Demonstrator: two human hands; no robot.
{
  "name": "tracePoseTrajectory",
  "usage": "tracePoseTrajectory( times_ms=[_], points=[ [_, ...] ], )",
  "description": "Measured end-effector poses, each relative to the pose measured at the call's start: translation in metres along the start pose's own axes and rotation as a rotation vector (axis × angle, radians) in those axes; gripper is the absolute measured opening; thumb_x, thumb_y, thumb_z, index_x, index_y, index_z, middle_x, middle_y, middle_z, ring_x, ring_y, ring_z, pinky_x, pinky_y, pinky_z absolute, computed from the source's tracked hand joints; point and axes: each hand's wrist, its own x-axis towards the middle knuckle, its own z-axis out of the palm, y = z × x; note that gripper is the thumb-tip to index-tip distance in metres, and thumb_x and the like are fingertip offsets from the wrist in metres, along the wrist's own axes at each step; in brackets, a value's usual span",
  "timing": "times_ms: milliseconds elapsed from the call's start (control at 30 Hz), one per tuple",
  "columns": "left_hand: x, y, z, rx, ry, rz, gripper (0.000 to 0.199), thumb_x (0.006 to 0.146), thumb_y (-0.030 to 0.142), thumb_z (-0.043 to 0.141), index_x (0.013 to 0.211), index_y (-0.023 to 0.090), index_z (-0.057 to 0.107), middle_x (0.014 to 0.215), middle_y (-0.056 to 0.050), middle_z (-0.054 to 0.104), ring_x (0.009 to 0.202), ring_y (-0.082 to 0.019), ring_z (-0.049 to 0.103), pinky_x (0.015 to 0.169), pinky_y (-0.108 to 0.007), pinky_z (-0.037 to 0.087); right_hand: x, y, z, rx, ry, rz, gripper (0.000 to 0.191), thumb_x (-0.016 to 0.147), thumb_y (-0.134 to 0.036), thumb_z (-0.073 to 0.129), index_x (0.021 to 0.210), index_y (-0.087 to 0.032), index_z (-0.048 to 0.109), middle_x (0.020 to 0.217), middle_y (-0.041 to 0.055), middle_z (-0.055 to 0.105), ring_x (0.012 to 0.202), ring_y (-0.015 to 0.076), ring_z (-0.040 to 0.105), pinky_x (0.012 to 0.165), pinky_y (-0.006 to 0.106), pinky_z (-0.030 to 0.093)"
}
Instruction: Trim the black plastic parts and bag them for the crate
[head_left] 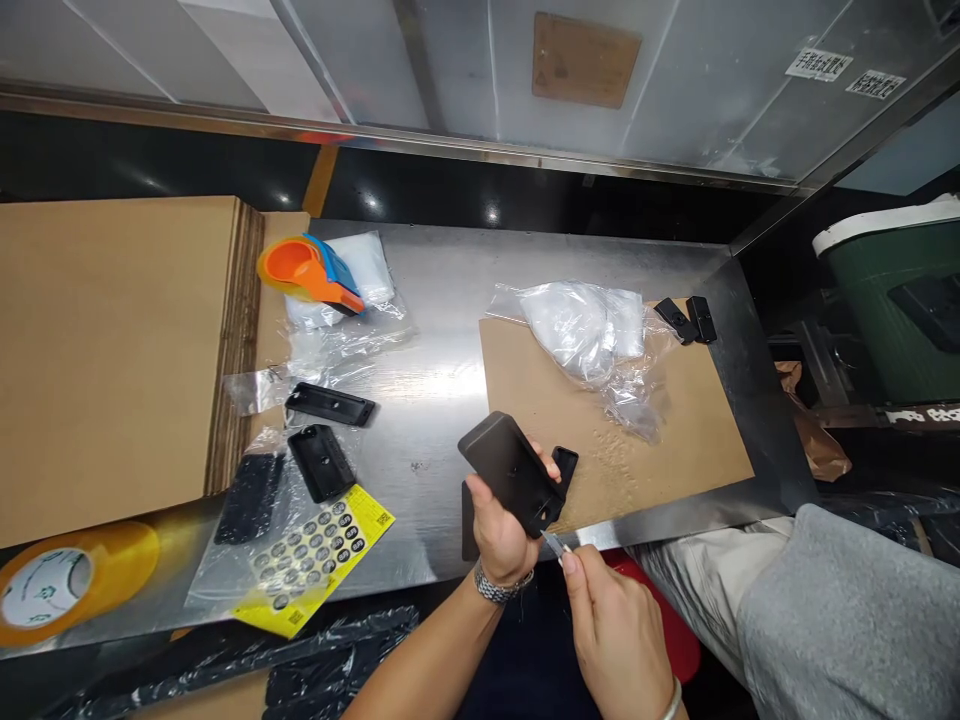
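Observation:
My left hand (pixel 501 535) is wrapped round a black plastic part (pixel 510 470), tilted above the front of the metal table. In my right hand (pixel 624 622) is a small knife (pixel 553 544), its thin blade touching the part's lower edge. Most of the knife's handle is hidden by my fingers. Just behind my left fingertips lies a smaller black piece (pixel 568 468), partly hidden. Another dark flat piece (pixel 469 520) shows at the left of my left hand, mostly covered by it.
A cardboard sheet (pixel 712 440) bears a clear plastic bag (pixel 577 330) and two black pieces (pixel 688 320). Leftward are black plastic parts (pixel 321 462), a yellow sticker sheet (pixel 360 530), orange scoop (pixel 296 265), cardboard stack (pixel 112 350) and tape roll (pixel 112 575). A person's grey-clothed body (pixel 847 610) is close on the right.

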Motion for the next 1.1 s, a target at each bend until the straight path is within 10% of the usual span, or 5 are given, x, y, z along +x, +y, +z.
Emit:
tracePoseTrajectory(
  times_ms=[1100],
  points=[
    [0.001, -0.011, 0.006, 0.093, 0.025, 0.096, 0.051, 0.070, 0.066, 0.040, 0.089, 0.024, 0.059, 0.077, -0.002, 0.058, 0.063, -0.015, 0.051, 0.054, -0.026, 0.042, 0.005, 0.011, -0.001, -0.035, -0.059, -0.001, 0.044, 0.092, -0.034, 0.019, 0.063, -0.020, 0.049, 0.041, -0.0013, 0.054, 0.032, 0.0132, 0.049, 0.039, 0.026, 0.012]
  ],
)
